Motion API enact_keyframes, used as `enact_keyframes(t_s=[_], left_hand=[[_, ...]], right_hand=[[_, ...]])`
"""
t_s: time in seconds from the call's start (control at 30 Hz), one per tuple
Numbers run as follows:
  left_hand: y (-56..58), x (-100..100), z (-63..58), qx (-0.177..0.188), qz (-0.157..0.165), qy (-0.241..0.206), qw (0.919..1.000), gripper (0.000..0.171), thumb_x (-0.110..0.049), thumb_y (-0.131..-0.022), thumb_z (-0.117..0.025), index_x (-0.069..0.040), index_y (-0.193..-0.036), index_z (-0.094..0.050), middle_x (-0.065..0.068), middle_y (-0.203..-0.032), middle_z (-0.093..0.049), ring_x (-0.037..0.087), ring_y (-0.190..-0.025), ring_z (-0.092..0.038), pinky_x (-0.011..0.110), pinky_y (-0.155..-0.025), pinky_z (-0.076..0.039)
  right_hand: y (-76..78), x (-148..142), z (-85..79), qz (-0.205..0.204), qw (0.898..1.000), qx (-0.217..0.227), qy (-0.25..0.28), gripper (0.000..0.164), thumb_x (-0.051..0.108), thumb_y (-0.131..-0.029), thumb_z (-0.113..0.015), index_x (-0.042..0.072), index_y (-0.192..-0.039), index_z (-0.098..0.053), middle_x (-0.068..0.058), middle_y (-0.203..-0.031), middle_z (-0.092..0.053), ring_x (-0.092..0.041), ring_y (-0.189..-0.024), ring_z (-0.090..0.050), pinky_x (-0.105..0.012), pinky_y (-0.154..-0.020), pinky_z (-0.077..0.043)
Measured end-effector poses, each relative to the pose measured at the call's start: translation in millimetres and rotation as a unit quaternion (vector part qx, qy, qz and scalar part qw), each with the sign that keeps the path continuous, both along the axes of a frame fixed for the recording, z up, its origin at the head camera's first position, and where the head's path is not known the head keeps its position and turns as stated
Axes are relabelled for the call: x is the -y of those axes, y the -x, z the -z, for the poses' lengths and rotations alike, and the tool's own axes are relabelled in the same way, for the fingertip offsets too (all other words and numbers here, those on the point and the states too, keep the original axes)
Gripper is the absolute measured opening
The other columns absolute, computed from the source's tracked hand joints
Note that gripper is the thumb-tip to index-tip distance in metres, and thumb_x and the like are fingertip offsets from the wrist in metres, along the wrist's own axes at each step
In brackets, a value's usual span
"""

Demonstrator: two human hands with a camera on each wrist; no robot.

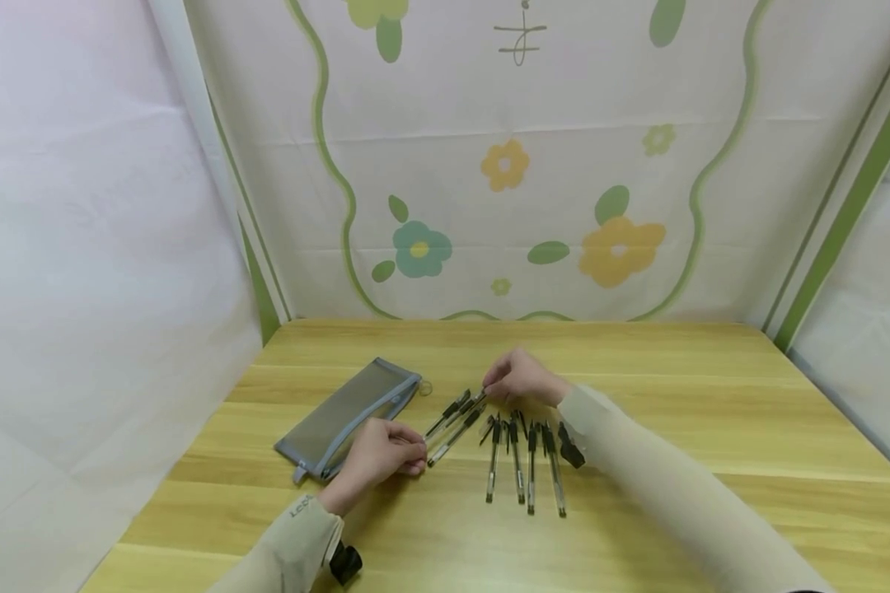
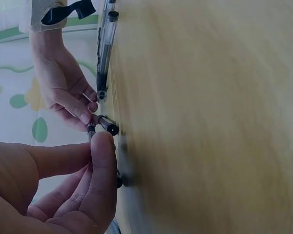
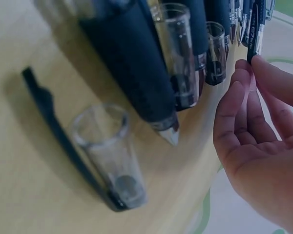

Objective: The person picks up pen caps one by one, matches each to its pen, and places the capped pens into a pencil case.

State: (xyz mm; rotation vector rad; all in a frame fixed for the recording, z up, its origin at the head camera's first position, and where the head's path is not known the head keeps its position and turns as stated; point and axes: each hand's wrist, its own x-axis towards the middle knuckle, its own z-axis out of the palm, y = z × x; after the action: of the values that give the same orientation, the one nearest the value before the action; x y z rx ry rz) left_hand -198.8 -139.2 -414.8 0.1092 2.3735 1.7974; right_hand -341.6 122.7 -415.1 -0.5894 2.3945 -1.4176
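Note:
My left hand [image 1: 386, 451] pinches the near end of a slim black-and-clear pen [image 3: 255, 36] between thumb and forefinger. At the pen's far end, thumb and fingertips of my right hand [image 1: 521, 377] pinch it too, so it spans the two hands close over the table. Just beside and below it lie other pens [image 1: 456, 436], slanting the same way. To the right, several uncapped pens [image 1: 531, 473] with black grips lie in a fanned row, tips away from me. Clear caps with black clips, one large in the right wrist view, the cap [image 3: 117, 161], lie by their tips.
A grey mesh pencil case [image 1: 341, 403] with its zip partly open lies beside my left hand. The wooden table [image 1: 638, 354] ends at a white floral cloth [image 1: 504, 231] behind, with cloth walls on both sides. Each wrist carries a black strap mount.

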Motion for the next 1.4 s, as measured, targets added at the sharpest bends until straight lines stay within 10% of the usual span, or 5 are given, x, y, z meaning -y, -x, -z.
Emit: enact_keyframes(t_s=[0.87, 1.4], left_hand=[[2.1, 3.1, -4.1, -0.051, -0.002, 0.079, 0.9955, 0.015, -0.005, -0.088, -0.073, 0.007, -0.096, -0.07, 0.011, -0.078, -0.071, 0.026, -0.065, -0.069, 0.035, -0.059, -0.059], [1.8, -12.2, -0.3, -0.137, 0.016, 0.162, 0.9772, 0.025, -0.012, -0.077, -0.084, 0.001, -0.096, -0.074, 0.001, -0.082, -0.07, 0.011, -0.07, -0.065, 0.03, -0.067, -0.056]], right_hand=[[-3.0, -7.6, -3.0, -0.02, 1.0, -0.019, -0.01, 0.022, 0.001, -0.09, -0.069, -0.01, -0.109, -0.068, -0.014, -0.095, -0.071, -0.03, -0.081, -0.068, -0.038, -0.07, -0.059], [-48.2, -67.3, -24.1, -0.06, 0.998, -0.014, 0.011, 0.029, 0.019, -0.092, -0.072, -0.004, -0.109, -0.07, -0.023, -0.094, -0.069, -0.039, -0.08, -0.063, -0.051, -0.071, -0.055]])
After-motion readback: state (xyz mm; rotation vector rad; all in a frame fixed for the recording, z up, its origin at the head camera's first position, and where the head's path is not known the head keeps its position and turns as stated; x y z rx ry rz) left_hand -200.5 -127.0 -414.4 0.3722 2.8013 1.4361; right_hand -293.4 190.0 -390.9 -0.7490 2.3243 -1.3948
